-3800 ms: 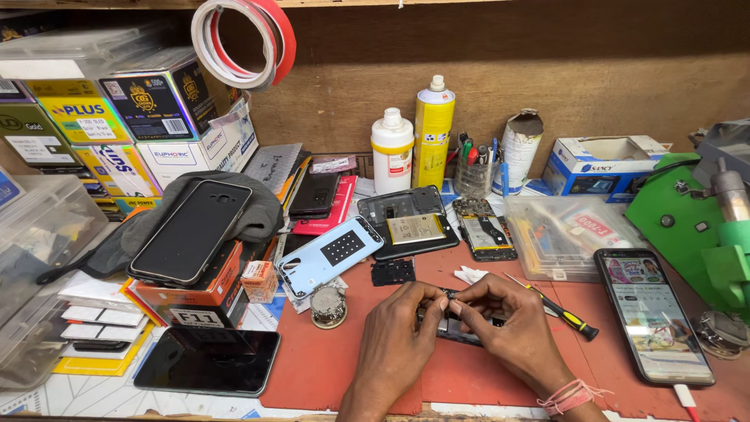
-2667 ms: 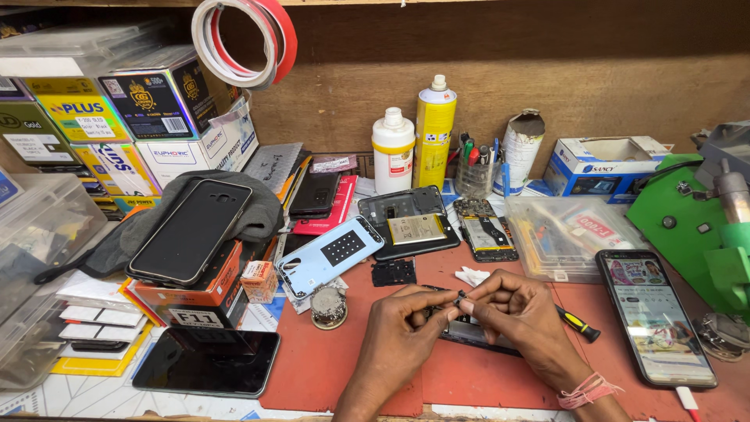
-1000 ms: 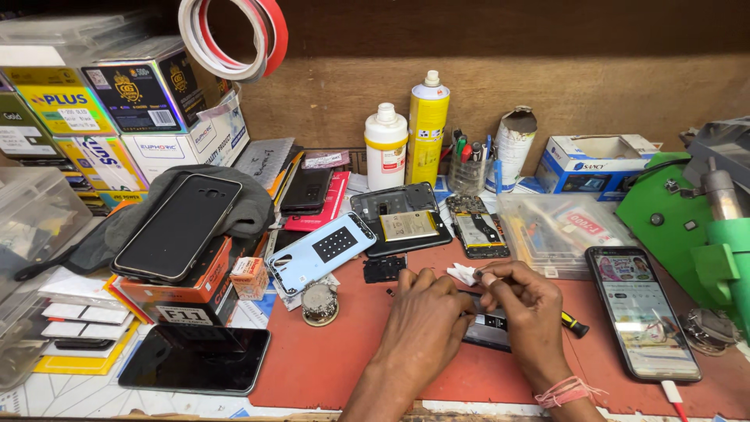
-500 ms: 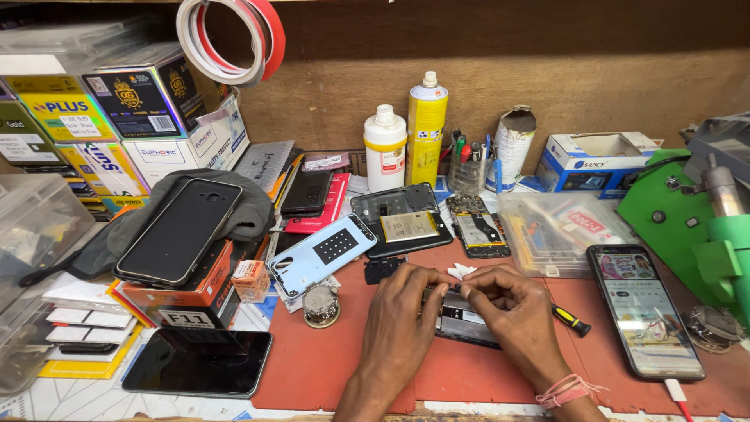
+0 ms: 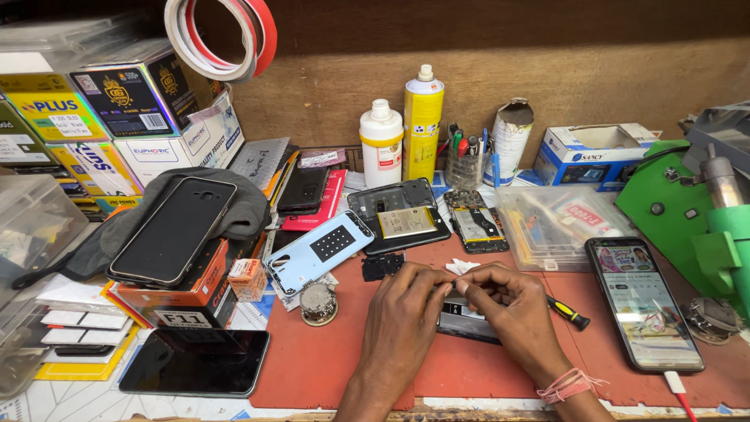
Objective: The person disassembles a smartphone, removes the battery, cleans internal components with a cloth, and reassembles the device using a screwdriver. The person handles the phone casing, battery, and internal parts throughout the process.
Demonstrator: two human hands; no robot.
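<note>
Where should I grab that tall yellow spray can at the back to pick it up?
Hold the yellow spray can around the middle of its round body, coming from the front. It stands upright against the back wall, with the white bottle close on one side and the pen cup on the other, so the sides are crowded.

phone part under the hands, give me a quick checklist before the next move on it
1. Both hands on the work: ok. Left hand and right hand meet fingertip to fingertip over the dark phone part.
2. Part lies flat on the red mat: ok, as far as it shows; the hands cover much of it.
3. What the fingertips pinch: cannot tell, too small and hidden.
4. Screwdriver in reach: ok, it lies just beside the right hand.
5. Lit phone out of the way: ok, apart from the right hand.
6. Small black piece kept apart: ok, on the mat beyond the left hand.
</note>
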